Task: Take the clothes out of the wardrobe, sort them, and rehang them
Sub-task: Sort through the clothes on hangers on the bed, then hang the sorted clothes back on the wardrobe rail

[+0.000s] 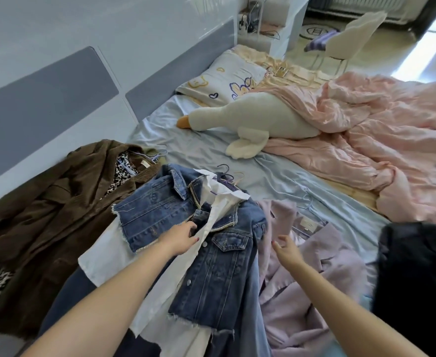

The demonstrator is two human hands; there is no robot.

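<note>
Denim fills the middle of your view: a cropped blue denim jacket (211,253) with frayed hems lies open on the bed, layered over a white collared shirt (160,287) whose collar pokes out at the jacket's neck. Your left hand (179,238) reaches into the jacket's open front, fingers curled around the dark fabric edge beside the white placket. Your right hand (286,249) hovers just to the right of the jacket, above a rumpled lilac wool coat (314,279); its fingers are loosely spread and hold nothing.

To the left lies a brown corduroy jacket (49,215), with a leopard-print garment (120,173) showing inside its collar and again at its lower left edge. Thin purple wire hangers (225,173) stick out beyond the denim jacket's collar. A black garment (415,279) sits at the right edge.

All of these clothes rest on a pale blue bedsheet (276,181). Farther up the bed a long white plush goose with an orange beak (250,122) lies partly under a crumpled pink quilt (379,130), near a white pillow printed with doodles (222,81). A white chair (353,37) stands on the floor beyond the bed
</note>
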